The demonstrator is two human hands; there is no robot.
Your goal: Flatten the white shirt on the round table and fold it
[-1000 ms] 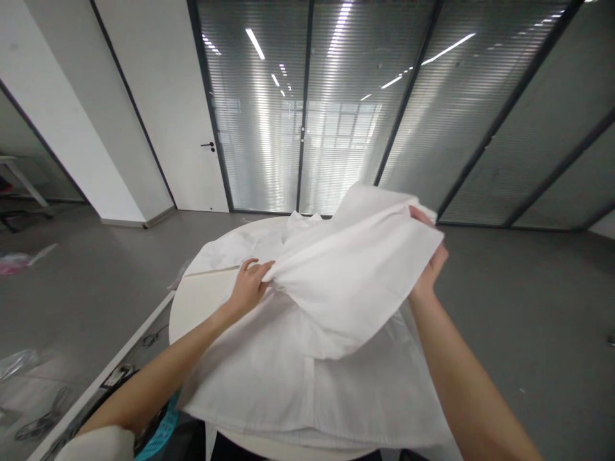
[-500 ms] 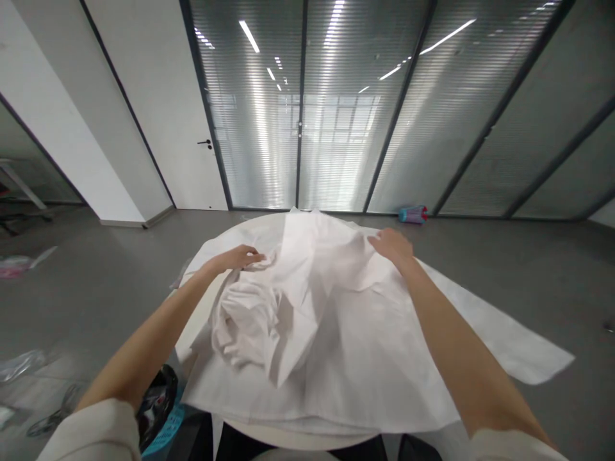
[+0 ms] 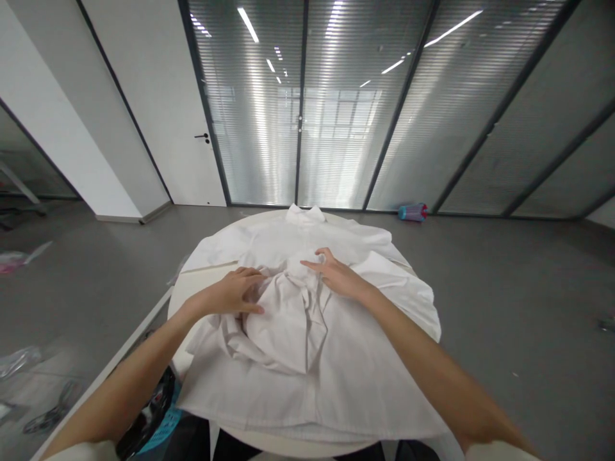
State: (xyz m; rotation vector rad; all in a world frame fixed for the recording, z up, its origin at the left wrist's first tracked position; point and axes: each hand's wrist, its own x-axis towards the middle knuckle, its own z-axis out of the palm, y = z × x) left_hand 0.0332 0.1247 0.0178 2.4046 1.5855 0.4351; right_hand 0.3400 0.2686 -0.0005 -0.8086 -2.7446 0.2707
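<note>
A white shirt (image 3: 307, 346) lies spread over a round white tabletop (image 3: 202, 288). The left hand (image 3: 235, 294) and right hand (image 3: 334, 275) rest open on bunched fabric at its middle. Grey floor (image 3: 519, 288) and glass walls with blinds (image 3: 336, 115) surround them.

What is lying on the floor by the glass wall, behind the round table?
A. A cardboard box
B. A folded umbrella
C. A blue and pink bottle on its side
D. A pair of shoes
C: a blue and pink bottle lies on its side at the foot of the glass wall, beyond the round table.
</note>
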